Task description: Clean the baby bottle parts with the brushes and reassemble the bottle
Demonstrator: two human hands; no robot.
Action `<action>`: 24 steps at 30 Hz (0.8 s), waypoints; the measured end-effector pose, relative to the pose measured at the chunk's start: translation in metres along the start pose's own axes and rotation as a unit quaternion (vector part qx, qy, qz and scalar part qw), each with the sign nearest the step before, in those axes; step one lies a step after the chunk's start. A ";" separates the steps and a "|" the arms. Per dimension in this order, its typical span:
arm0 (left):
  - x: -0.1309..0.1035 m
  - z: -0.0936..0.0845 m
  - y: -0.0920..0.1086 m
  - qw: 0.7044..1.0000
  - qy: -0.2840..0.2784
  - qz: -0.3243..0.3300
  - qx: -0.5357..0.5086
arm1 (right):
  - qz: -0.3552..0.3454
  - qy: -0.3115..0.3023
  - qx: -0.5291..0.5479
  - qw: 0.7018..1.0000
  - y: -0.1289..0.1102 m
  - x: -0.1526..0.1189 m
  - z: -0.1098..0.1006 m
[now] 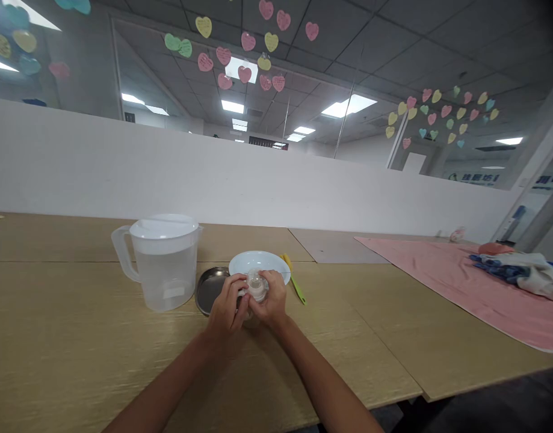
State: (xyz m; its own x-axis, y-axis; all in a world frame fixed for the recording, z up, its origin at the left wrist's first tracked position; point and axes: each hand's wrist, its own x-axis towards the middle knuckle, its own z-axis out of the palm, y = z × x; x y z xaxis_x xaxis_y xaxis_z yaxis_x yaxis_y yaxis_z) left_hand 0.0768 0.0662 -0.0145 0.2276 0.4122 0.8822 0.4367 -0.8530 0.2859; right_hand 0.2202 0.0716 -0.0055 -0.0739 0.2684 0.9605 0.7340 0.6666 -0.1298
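Both my left hand and my right hand grip a small clear, whitish round object, one from each side, with the fingers curled round it. It is held just in front of a white bowl, whose near rim it partly hides. A round dark metal dish lies beside my left hand and is partly covered by it. To the right of the bowl is a brush with a green handle and a yellow head.
A lidded translucent pitcher with clear liquid stands on the wooden table at the left. On the right, a pink cloth carries bunched blue and white fabric. A low white wall runs behind the table.
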 end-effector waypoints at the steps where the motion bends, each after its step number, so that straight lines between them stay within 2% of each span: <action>1: 0.000 0.000 0.001 1.000 -0.006 -0.005 -0.002 | 0.002 0.000 -0.004 1.000 0.000 0.000 0.000; 9: 0.002 -0.001 0.009 0.997 0.000 -0.063 -0.044 | 0.011 0.012 -0.009 1.000 -0.004 0.001 0.001; 15: 0.004 0.000 0.011 0.993 0.029 -0.085 -0.072 | 0.015 0.012 -0.020 1.000 -0.005 0.002 0.001; 24: 0.004 0.002 0.011 0.985 0.035 -0.130 -0.105 | 0.016 0.034 -0.021 0.999 -0.007 0.000 0.004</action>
State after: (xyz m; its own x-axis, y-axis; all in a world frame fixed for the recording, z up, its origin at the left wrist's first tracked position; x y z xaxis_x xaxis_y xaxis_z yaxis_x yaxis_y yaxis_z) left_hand 0.0846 0.0588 -0.0085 0.0688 0.6090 0.7901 0.2806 -0.7719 0.5705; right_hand 0.2123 0.0694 -0.0050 -0.0042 0.2403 0.9707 0.7630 0.6283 -0.1522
